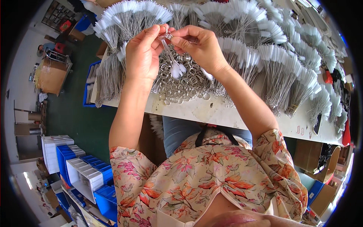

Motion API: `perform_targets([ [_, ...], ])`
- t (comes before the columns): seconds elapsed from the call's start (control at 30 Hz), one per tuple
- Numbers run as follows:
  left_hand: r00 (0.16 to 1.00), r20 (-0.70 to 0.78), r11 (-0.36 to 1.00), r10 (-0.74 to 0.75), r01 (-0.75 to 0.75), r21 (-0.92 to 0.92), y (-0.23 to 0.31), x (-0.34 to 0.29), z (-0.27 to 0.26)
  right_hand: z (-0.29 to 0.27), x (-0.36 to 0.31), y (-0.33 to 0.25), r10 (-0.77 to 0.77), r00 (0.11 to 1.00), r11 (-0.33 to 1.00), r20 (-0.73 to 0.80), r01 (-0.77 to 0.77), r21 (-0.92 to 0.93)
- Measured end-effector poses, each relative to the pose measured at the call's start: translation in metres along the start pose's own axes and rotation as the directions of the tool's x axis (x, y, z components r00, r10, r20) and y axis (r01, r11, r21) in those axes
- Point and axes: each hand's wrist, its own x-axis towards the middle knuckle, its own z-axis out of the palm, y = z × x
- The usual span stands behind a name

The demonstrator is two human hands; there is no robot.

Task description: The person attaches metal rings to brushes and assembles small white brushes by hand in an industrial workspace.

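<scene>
Above the table, my left hand is closed in a pinch on a small metal split ring. My right hand meets it from the other side, thumb and fingers pinched at the same ring. Several thin wire brushes with white tips hang down from between the fingers, their wire ends up by the ring. Fingers partly cover the spot where wires and ring meet, so I cannot tell which wires are threaded. Below both hands spreads a heap of loose metal rings.
Bundles of white-bristled wire brushes crowd the back and right of the white table. A blue crate stands at its left end. Blue and white plastic bins are at the lower left. Cardboard boxes sit under the right side.
</scene>
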Motion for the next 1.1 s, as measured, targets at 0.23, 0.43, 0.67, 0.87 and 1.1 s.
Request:
perform_targets([
  [0.23, 0.989, -0.11, 0.993, 0.103, -0.095, 0.072, 0.009, -0.008, -0.002, 0.028, -0.003, 0.009, -0.097, 0.992, 0.994, -0.074, 0.093, -0.055],
  [0.43, 0.947, -0.191, 0.905, 0.257, -0.166, 0.393, 0.054, -0.046, -0.048, 0.025, -0.05, 0.024, 0.165, 0.983, 0.977, 0.077, -0.152, -0.148],
  [0.67, 0.979, -0.139, 0.654, -0.153, 0.205, 0.729, 0.054, -0.158, -0.124, 0.006, -0.138, 0.063, 0.439, 0.883, 0.883, 0.165, -0.39, -0.262],
  [0.87, 0.859, -0.434, 0.189, -0.271, 0.49, 0.851, -0.128, -0.247, -0.261, 0.02, -0.168, 0.069, 0.527, 0.841, 0.804, 0.123, -0.447, -0.392],
  [1.1, 0.802, -0.382, -0.321, -0.458, 0.252, 0.913, -0.236, -0.225, -0.276, 0.018, -0.172, 0.079, 0.342, 0.937, 0.775, 0.071, -0.239, -0.585],
])
